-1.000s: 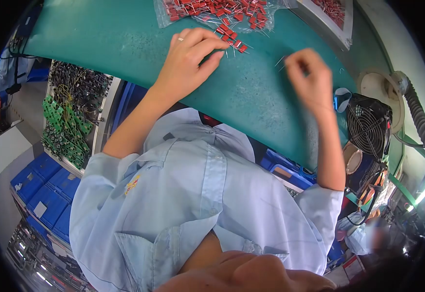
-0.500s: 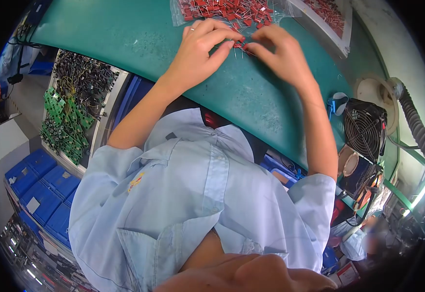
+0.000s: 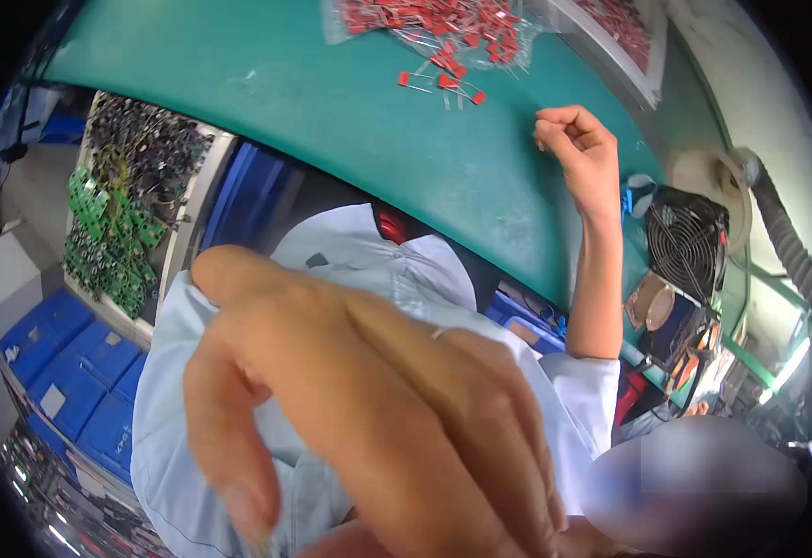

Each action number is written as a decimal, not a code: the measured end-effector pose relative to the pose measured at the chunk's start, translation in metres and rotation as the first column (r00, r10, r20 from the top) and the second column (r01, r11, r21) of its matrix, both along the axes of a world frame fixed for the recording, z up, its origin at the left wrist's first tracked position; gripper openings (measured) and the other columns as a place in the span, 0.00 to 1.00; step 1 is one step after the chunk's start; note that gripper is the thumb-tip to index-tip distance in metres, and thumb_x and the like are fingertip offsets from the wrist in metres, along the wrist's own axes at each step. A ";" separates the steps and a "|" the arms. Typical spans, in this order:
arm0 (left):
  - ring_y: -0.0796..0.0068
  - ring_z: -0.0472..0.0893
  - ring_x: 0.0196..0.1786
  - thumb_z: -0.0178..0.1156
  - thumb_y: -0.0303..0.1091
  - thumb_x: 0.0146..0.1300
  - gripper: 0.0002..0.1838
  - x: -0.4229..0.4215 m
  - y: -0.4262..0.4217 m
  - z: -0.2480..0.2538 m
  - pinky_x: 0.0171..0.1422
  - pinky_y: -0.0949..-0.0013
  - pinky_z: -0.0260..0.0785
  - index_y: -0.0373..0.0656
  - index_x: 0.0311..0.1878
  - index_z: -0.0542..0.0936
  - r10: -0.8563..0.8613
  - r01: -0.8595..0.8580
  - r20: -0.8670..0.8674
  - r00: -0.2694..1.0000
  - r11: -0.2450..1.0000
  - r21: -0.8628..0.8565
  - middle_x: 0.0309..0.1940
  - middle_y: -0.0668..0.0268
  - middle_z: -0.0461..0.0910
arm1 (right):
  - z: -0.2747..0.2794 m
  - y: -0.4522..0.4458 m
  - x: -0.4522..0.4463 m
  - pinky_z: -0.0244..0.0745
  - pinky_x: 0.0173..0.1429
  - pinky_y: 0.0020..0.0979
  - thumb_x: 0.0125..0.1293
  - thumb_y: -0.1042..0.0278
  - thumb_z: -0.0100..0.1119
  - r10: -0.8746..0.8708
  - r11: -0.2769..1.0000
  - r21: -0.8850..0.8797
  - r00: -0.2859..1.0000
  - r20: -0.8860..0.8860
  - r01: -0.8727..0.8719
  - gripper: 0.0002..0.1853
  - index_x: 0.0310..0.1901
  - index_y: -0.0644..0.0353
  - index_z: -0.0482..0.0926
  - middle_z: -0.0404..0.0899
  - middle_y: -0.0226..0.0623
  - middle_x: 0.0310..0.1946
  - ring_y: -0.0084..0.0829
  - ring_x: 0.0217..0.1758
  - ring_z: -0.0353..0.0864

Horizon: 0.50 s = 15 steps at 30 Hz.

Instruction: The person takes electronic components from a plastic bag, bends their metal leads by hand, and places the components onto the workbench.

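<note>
My left hand (image 3: 359, 381) is raised close to the camera, in front of my chest and face. Its thumb stands apart from the stretched fingers, and no object shows in it. My right hand (image 3: 585, 158) hovers over the green mat with fingers curled together; whatever may be between the fingertips is hidden. Left of it, several loose red box-shaped capacitors (image 3: 449, 82) with long wire leads lie on the mat. Just behind them is a clear plastic bag (image 3: 336, 26) with a heap of the same red parts.
A green mat (image 3: 332, 112) covers the bench. At the back right stands a pale tray (image 3: 650, 91) of red parts. A black fan (image 3: 688, 237) sits at right near a flexible hose (image 3: 778, 209). Green circuit boards (image 3: 113, 242) fill a box at left, above blue bins (image 3: 71, 349).
My left hand has left the capacitors and risen towards my face. My right hand has drawn away to the right, fingers curled. The loose capacitors on the mat are now uncovered.
</note>
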<state>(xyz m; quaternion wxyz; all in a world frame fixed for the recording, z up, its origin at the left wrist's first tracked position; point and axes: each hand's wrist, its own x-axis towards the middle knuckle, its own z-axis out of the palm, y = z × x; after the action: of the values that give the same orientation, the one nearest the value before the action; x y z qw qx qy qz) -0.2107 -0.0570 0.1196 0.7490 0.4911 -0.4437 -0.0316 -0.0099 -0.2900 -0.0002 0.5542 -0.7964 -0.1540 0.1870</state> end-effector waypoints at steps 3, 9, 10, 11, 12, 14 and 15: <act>0.65 0.80 0.53 0.64 0.38 0.69 0.13 -0.007 -0.005 -0.004 0.54 0.59 0.71 0.41 0.51 0.86 -0.084 0.084 -0.011 0.996 0.996 -0.006 0.53 0.59 0.82 | 0.008 -0.017 -0.013 0.81 0.57 0.30 0.72 0.77 0.62 -0.039 0.982 0.179 0.989 -0.146 0.065 0.12 0.54 0.72 0.81 0.88 0.43 0.45 0.29 0.48 0.87; 0.64 0.79 0.56 0.64 0.40 0.69 0.15 -0.015 -0.023 -0.013 0.57 0.57 0.70 0.42 0.52 0.86 -0.198 0.198 0.009 0.980 0.980 -0.015 0.55 0.58 0.82 | 0.003 -0.034 -0.022 0.84 0.58 0.33 0.73 0.78 0.61 -0.077 0.989 0.127 0.997 -0.026 0.080 0.11 0.53 0.74 0.79 0.88 0.50 0.46 0.34 0.49 0.89; 0.63 0.79 0.56 0.64 0.41 0.69 0.15 -0.014 -0.024 -0.015 0.58 0.57 0.70 0.42 0.52 0.86 -0.194 0.195 0.013 0.981 0.981 -0.013 0.55 0.58 0.82 | 0.001 -0.036 -0.023 0.85 0.58 0.32 0.74 0.78 0.61 -0.079 0.989 0.128 0.997 0.007 0.078 0.10 0.52 0.74 0.79 0.88 0.50 0.46 0.34 0.48 0.89; 0.63 0.79 0.57 0.64 0.41 0.69 0.15 -0.015 -0.025 -0.015 0.58 0.57 0.70 0.42 0.52 0.86 -0.194 0.194 0.005 0.981 0.981 0.001 0.55 0.58 0.82 | 0.000 -0.038 -0.025 0.85 0.57 0.32 0.74 0.79 0.61 -0.103 0.980 0.173 0.995 -0.007 0.103 0.08 0.50 0.73 0.79 0.88 0.51 0.45 0.34 0.48 0.89; 0.63 0.79 0.57 0.64 0.41 0.69 0.15 -0.014 -0.025 -0.015 0.58 0.56 0.70 0.43 0.52 0.86 -0.185 0.185 0.001 0.983 0.983 -0.003 0.56 0.58 0.82 | -0.002 -0.038 -0.026 0.85 0.57 0.32 0.73 0.79 0.61 -0.120 0.967 0.222 0.992 -0.026 0.122 0.06 0.48 0.72 0.78 0.88 0.51 0.44 0.34 0.47 0.89; 0.62 0.79 0.58 0.64 0.42 0.69 0.16 -0.015 -0.022 -0.015 0.59 0.56 0.70 0.43 0.53 0.86 -0.162 0.162 -0.009 0.987 0.987 0.001 0.56 0.58 0.82 | -0.002 -0.034 -0.027 0.85 0.55 0.32 0.73 0.80 0.61 -0.134 0.952 0.271 0.989 -0.057 0.144 0.03 0.43 0.70 0.77 0.87 0.52 0.42 0.34 0.46 0.89; 0.62 0.79 0.59 0.64 0.42 0.69 0.16 -0.018 -0.022 -0.012 0.60 0.56 0.70 0.43 0.53 0.86 -0.159 0.159 -0.006 0.987 0.987 0.007 0.57 0.58 0.82 | -0.003 -0.036 -0.027 0.84 0.54 0.30 0.73 0.79 0.61 -0.135 0.957 0.252 0.990 -0.045 0.142 0.04 0.44 0.70 0.77 0.88 0.50 0.42 0.32 0.45 0.89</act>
<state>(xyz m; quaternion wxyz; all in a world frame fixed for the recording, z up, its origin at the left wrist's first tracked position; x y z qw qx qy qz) -0.2286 -0.0792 0.1071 0.7434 0.4568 -0.4794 -0.0944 -0.0370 -0.3259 -0.0030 0.6657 -0.7248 -0.1129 0.1371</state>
